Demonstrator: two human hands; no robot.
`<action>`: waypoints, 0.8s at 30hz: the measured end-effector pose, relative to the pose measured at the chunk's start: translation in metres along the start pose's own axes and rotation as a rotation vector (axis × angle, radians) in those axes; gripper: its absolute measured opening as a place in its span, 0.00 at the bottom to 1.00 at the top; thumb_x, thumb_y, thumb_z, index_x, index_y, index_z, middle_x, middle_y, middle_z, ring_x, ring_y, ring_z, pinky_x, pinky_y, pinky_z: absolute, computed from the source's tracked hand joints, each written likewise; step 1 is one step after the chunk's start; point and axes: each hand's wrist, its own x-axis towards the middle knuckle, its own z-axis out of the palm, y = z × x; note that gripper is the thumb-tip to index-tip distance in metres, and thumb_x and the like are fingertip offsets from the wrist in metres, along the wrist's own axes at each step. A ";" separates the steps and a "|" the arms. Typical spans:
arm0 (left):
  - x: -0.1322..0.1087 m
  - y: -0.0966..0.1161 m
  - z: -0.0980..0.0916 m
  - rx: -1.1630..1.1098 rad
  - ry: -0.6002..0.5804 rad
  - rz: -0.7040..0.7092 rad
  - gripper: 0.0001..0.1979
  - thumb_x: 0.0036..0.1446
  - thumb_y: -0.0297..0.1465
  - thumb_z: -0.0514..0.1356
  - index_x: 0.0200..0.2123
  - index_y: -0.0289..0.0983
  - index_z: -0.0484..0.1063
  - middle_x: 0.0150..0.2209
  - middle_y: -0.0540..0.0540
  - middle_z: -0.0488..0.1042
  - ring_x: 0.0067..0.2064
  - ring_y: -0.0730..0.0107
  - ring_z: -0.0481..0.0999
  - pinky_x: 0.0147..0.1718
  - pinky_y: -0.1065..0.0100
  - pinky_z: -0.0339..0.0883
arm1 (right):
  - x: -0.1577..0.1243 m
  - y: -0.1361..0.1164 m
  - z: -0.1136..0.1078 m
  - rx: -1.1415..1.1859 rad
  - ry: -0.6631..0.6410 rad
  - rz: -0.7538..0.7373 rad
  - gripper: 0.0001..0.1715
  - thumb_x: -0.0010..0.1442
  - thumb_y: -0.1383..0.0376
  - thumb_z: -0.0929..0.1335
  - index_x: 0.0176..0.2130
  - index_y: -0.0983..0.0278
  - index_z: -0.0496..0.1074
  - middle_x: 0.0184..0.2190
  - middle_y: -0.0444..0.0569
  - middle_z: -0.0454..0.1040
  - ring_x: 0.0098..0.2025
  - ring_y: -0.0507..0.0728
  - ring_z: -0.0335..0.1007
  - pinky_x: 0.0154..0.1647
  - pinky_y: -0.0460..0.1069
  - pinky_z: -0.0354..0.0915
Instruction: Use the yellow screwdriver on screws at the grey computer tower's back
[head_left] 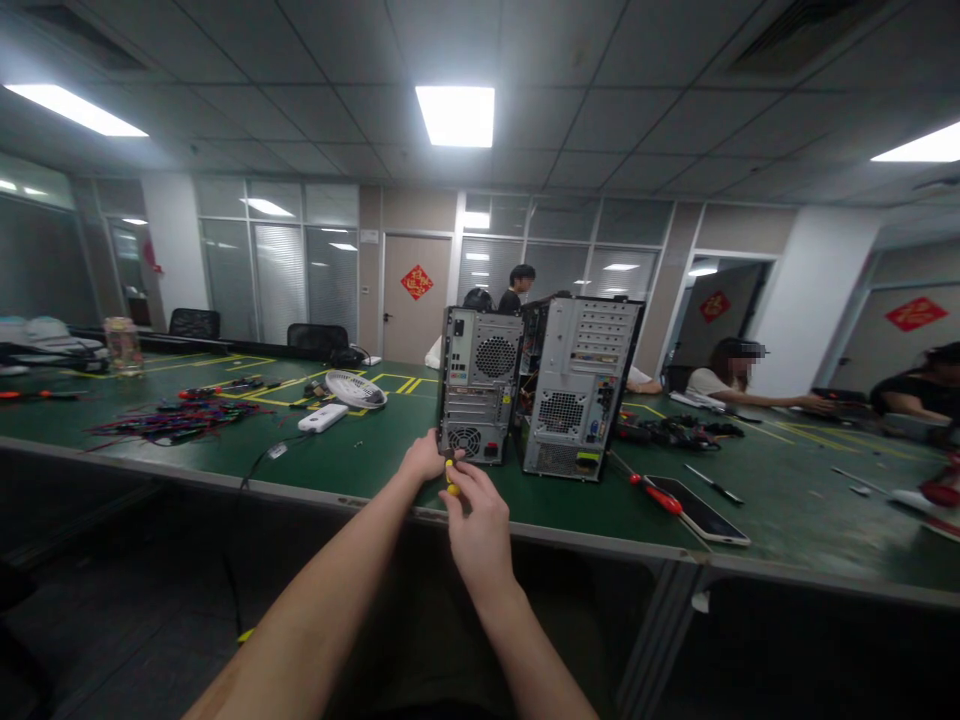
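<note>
Green table (367, 475) carries the left case (469, 395); before it, right hand (481, 515) grasps yellow tool (453, 490). Left hand (422, 458) is beside this case, its grip I cannot tell.

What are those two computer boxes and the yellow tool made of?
Left computer box and right computer box: probably sheet metal, dull silvery-grey, with hole-punched backs. Yellow tool in the right hand: its yellow part looks like plastic, brightly coloured, though too small to be sure.

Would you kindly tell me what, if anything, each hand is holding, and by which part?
The right hand holds a yellow-and-black tool by its yellow handle; the left hand is at the left computer tower, its grip unclear.
</note>
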 end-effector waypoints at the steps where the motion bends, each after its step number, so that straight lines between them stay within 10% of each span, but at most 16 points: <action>1: 0.000 0.000 -0.001 0.004 -0.001 0.001 0.36 0.52 0.57 0.65 0.56 0.39 0.66 0.53 0.35 0.79 0.56 0.47 0.78 0.50 0.61 0.69 | 0.000 -0.001 0.000 -0.012 -0.014 0.007 0.22 0.60 0.72 0.68 0.52 0.61 0.80 0.55 0.54 0.77 0.56 0.62 0.74 0.62 0.57 0.68; 10: -0.002 0.002 -0.003 0.007 0.001 0.023 0.36 0.53 0.58 0.64 0.55 0.39 0.66 0.53 0.34 0.79 0.56 0.46 0.77 0.50 0.60 0.69 | 0.000 -0.006 -0.003 -0.008 -0.069 0.013 0.22 0.63 0.72 0.66 0.54 0.63 0.78 0.57 0.55 0.76 0.59 0.63 0.73 0.63 0.58 0.67; 17: 0.002 -0.003 0.002 0.024 0.015 0.019 0.38 0.53 0.59 0.63 0.56 0.38 0.66 0.53 0.34 0.78 0.55 0.46 0.78 0.50 0.59 0.68 | -0.002 -0.001 0.003 0.029 0.051 0.073 0.16 0.65 0.66 0.67 0.50 0.68 0.77 0.47 0.59 0.79 0.44 0.60 0.79 0.42 0.51 0.77; 24: 0.001 -0.001 0.001 0.027 0.000 -0.008 0.38 0.53 0.59 0.63 0.57 0.38 0.65 0.52 0.34 0.79 0.55 0.47 0.78 0.48 0.61 0.69 | -0.004 0.001 0.000 -0.083 -0.030 -0.044 0.23 0.62 0.73 0.65 0.53 0.63 0.78 0.55 0.56 0.77 0.57 0.62 0.73 0.63 0.58 0.67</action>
